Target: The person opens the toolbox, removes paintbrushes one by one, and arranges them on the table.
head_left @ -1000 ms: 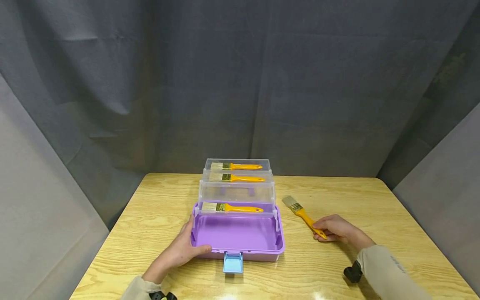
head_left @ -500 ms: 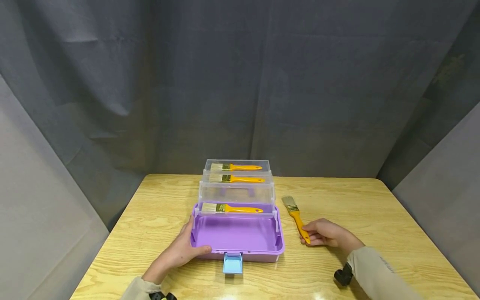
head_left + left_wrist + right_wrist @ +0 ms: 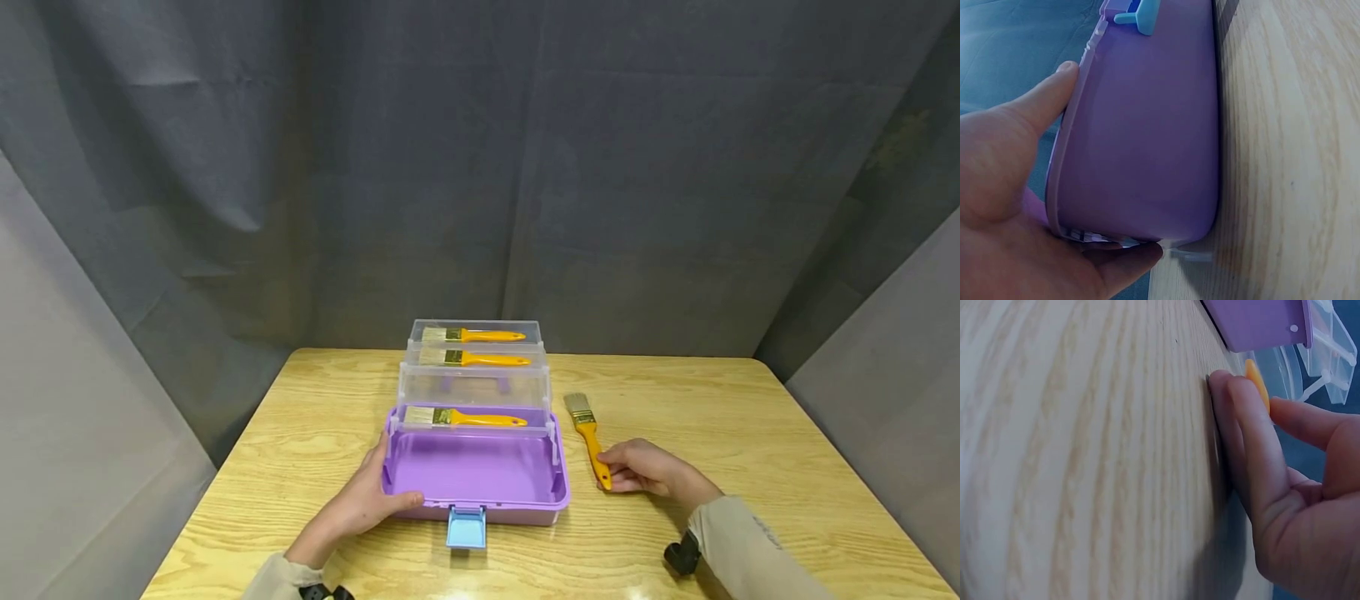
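A purple toolbox (image 3: 555,498) stands open on the table with its clear tiers raised at the back. My left hand (image 3: 365,500) holds its front left corner, the thumb over the front rim and the fingers along the left side. To the right of the box, my right hand (image 3: 647,472) pinches the yellow handle of a paintbrush (image 3: 588,437) near its end, bristles pointing away. In the right wrist view, the thumb and fingertips close on the yellow handle tip (image 3: 1257,385), low over the wood. A light blue latch (image 3: 1146,15) hangs from the box front.
Three similar brushes lie in the clear tiers: a top brush (image 3: 487,336), one just below (image 3: 491,360) and a lower brush (image 3: 483,419). The wooden table (image 3: 300,442) is backed by a dark curtain (image 3: 637,183), with grey panels (image 3: 82,400) at both sides.
My right hand has moved left with the paintbrush, swinging its handle end toward the box so the brush points more straight away from me. My left hand and the toolbox have stayed put.
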### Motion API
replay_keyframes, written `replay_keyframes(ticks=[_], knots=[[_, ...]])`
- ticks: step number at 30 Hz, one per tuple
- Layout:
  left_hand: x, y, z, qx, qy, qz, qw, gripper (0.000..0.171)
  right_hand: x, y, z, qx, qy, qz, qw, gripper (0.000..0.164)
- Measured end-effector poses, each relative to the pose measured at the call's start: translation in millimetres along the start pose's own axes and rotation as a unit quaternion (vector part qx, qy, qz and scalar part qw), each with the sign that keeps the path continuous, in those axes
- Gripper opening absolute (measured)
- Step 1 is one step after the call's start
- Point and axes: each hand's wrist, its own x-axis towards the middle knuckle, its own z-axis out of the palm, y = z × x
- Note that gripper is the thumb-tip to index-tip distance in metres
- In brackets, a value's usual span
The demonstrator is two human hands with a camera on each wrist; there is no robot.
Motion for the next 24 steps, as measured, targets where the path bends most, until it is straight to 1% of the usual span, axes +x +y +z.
replay_keyframes(ticks=[3,8,10,13,15,17,19,22,24], knots=[[0.2,-0.5,0.5,-0.006,-0.004,0.005,1.0000,0.119,-1,-2,3,-0.021,0.017,-0.005,1.000,0.018],[0.5,-2.0,0.7,-0.007,-0.007,0.008,0.9999,0.119,-5,-6,8,-0.060,0.021,-0.030,0.998,0.022],[1.2,-2.2,0.6,-0.010,-0.007,0.015,0.9998,0.120,-7,-9,10,-0.080,0.029,-0.040,0.996,0.022],[1.7,-1.6,0.2,-0.010,-0.007,0.020,0.9997,0.119,-12,-16,14,-0.109,0.057,-0.052,0.991,0.022],[2.1,-1.3,0.0,-0.010,-0.007,0.022,0.9997,0.119,-15,-23,16,-0.122,0.076,-0.071,0.987,0.022],[1.6,-0.9,-0.4,-0.008,-0.007,0.018,0.9998,0.119,-17,-32,18,-0.134,0.087,-0.103,0.982,0.023],[1.6,-1.0,-0.7,-0.006,-0.007,0.015,0.9998,0.120,-18,-43,21,-0.150,0.098,-0.142,0.974,0.024],[1.1,-0.9,-1.0,-0.007,-0.007,0.013,0.9999,0.120,-19,-59,25,-0.185,0.108,-0.194,0.957,0.024],[1.4,-1.0,-1.0,-0.008,-0.008,0.015,0.9998,0.120,-18,-68,30,-0.218,0.116,-0.223,0.943,0.024]])
